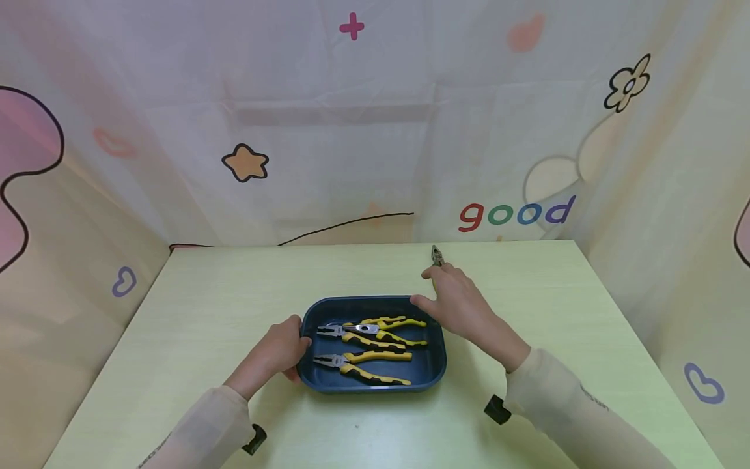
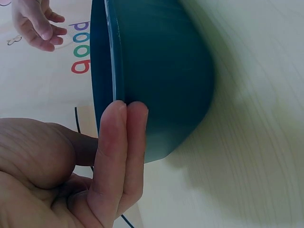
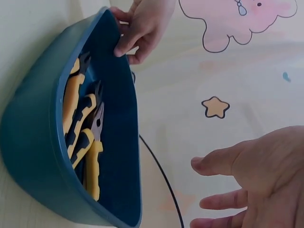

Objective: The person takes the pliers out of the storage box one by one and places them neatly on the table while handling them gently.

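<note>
A dark blue plastic tray [image 1: 375, 389] stands on the table, with three yellow-and-black pliers inside. One pair of combination pliers [image 1: 377, 356] lies along the front; behind it, long-nose pliers [image 1: 364, 329] overlap another combination pair [image 1: 330, 331]. My left hand [image 1: 281, 348] pinches the tray's left rim, thumb inside and fingers against the outer wall [image 2: 161, 71]. Beyond the tray's back right corner, my right hand [image 1: 459, 303] reaches over another pair of pliers [image 1: 437, 255]. Only its metal head and a bit of yellow handle show. The right wrist view has the fingers [image 3: 223, 199] apart and extended.
The pale wood-grain table [image 1: 222, 293] ends at a printed curtain [image 1: 351, 176] at the back, with more curtain on both sides. A dark clip-like piece hangs by each sleeve [image 1: 545, 384].
</note>
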A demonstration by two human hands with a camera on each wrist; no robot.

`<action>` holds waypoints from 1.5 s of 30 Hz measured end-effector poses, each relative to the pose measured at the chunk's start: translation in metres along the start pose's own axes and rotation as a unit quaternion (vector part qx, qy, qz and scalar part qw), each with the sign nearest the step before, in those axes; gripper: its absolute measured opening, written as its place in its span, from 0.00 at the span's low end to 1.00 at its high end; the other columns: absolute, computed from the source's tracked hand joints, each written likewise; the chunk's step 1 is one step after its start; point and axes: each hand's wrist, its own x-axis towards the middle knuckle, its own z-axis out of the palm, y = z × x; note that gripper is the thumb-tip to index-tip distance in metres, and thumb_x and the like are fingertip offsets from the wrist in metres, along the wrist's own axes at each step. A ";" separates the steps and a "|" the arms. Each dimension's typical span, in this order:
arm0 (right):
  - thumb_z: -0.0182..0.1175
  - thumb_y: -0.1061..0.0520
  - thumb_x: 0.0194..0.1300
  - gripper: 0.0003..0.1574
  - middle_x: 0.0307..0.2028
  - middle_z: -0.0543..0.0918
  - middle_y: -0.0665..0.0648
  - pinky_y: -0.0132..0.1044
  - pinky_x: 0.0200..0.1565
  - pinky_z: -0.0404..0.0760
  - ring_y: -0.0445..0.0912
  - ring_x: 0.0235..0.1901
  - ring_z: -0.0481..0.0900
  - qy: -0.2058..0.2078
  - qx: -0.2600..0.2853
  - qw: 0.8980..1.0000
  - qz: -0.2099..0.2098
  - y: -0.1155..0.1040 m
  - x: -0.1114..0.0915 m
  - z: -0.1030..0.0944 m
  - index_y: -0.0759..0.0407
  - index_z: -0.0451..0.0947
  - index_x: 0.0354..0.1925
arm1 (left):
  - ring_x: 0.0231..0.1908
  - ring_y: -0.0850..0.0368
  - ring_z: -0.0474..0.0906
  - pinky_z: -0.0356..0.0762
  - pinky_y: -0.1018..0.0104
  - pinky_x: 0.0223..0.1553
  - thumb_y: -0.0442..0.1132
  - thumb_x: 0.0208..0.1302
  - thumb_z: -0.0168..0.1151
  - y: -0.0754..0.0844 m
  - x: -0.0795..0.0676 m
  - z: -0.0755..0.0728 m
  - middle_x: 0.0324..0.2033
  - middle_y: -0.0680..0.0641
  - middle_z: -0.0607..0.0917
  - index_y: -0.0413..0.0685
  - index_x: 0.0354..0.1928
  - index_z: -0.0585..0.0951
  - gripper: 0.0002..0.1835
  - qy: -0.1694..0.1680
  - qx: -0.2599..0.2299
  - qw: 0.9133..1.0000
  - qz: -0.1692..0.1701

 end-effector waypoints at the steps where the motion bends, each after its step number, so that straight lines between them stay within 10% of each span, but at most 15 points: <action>1: 0.70 0.50 0.69 0.32 0.59 0.79 0.71 0.60 0.61 0.75 0.64 0.60 0.75 -0.004 0.003 1.000 -0.006 -0.001 -0.001 0.000 0.70 0.77 0.61 | 0.16 0.52 0.85 0.86 0.55 0.43 0.33 0.78 0.54 0.000 0.000 0.000 0.30 0.39 0.81 0.33 0.49 0.70 0.08 0.001 0.001 1.000 0.002; 23: 0.75 0.56 0.64 0.35 0.61 0.76 0.66 0.53 0.61 0.78 0.59 0.61 0.73 -0.115 -0.030 0.985 -0.128 -0.007 -0.014 0.032 0.68 0.75 0.64 | 0.16 0.51 0.85 0.87 0.57 0.38 0.32 0.78 0.54 -0.002 -0.001 0.001 0.30 0.38 0.81 0.33 0.47 0.70 0.07 0.003 -0.008 1.000 0.013; 45: 0.76 0.55 0.62 0.34 0.55 0.79 0.64 0.48 0.59 0.79 0.57 0.55 0.76 -0.106 -0.167 0.973 -0.119 -0.006 -0.005 0.063 0.65 0.77 0.62 | 0.16 0.52 0.85 0.86 0.61 0.32 0.32 0.78 0.54 -0.003 0.001 0.001 0.30 0.39 0.81 0.33 0.49 0.70 0.08 0.001 -0.008 1.000 0.006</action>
